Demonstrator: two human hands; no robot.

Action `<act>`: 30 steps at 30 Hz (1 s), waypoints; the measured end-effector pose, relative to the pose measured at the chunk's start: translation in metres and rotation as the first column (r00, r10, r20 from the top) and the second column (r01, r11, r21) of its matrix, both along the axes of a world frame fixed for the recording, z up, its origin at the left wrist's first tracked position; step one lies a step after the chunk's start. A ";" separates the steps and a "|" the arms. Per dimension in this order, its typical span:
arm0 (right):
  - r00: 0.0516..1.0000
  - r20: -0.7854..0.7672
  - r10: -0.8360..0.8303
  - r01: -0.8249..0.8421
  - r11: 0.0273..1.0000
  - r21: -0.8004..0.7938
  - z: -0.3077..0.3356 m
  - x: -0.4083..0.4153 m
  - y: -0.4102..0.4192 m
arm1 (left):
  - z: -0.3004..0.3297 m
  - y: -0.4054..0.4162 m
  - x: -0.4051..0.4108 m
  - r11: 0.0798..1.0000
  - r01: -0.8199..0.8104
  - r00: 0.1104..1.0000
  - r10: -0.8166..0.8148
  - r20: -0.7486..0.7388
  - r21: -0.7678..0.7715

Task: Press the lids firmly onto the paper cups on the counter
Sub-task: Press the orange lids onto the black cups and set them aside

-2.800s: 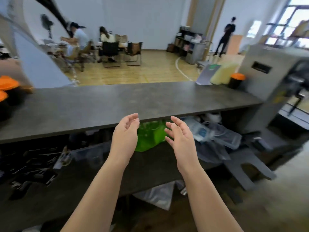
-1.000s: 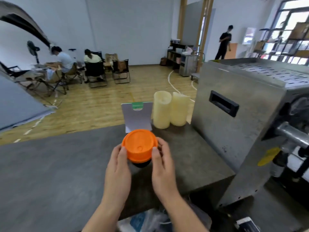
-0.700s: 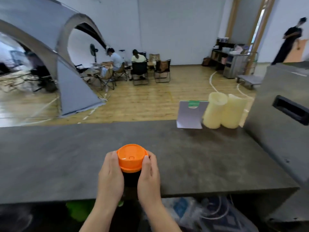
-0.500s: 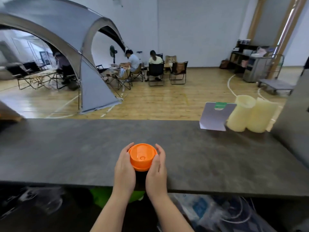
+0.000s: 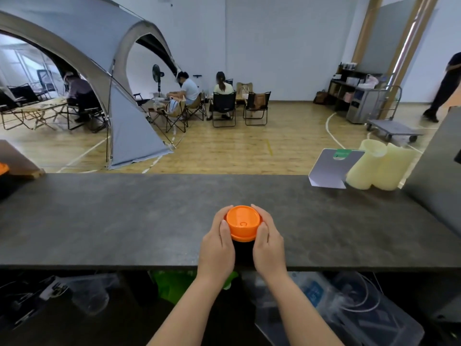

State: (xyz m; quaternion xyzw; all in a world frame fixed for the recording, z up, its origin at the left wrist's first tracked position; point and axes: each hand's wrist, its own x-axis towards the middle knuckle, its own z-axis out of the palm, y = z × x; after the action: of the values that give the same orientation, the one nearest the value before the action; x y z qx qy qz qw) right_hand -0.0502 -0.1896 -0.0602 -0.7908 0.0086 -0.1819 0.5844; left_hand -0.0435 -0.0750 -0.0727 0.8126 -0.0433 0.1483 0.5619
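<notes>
Both hands hold one dark cup (image 5: 243, 250) at the table's (image 5: 99, 221) near edge: the left hand (image 5: 218, 245) and right hand (image 5: 269, 245) curl round its sides, thumbs against the orange lid (image 5: 243, 223) sitting on top.

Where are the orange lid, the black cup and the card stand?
orange lid (image 5: 242, 222), head view, top face.
black cup (image 5: 244, 250), head view, side wall between the hands.
card stand (image 5: 328, 169), head view, front face.

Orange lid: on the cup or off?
On. The orange lid caps the dark cup, gripped by left hand and right hand. Fully snapped: cannot tell.
</notes>
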 end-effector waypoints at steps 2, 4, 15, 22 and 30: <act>1.000 -0.016 -0.013 0.013 1.000 -0.013 0.001 -0.002 0.001 | 0.002 0.003 0.002 0.999 0.033 0.999 -0.033 -0.005 0.035; 0.999 -0.035 -0.029 0.029 1.000 -0.006 0.002 -0.003 0.005 | 0.002 0.005 0.003 0.996 0.084 0.996 -0.083 -0.016 0.010; 0.968 -0.034 -0.250 0.252 0.964 0.087 0.014 -0.007 0.023 | 0.026 0.033 0.029 0.999 -0.051 0.991 0.049 0.123 0.010; 0.941 -0.121 -0.316 0.327 0.940 0.092 0.011 -0.007 0.035 | 0.024 0.012 0.014 0.999 0.049 0.999 -0.049 -0.004 -0.003; 0.990 -0.055 -0.127 0.128 0.992 0.007 0.013 0.003 0.031 | 0.011 0.005 0.014 0.992 0.042 0.999 -0.043 0.002 -0.120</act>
State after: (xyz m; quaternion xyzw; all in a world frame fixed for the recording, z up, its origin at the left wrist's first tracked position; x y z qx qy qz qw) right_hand -0.0473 -0.1582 -0.0469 -0.7901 0.0761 -0.1972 0.5754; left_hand -0.0293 -0.0703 -0.0619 0.7764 -0.0514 0.1384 0.6127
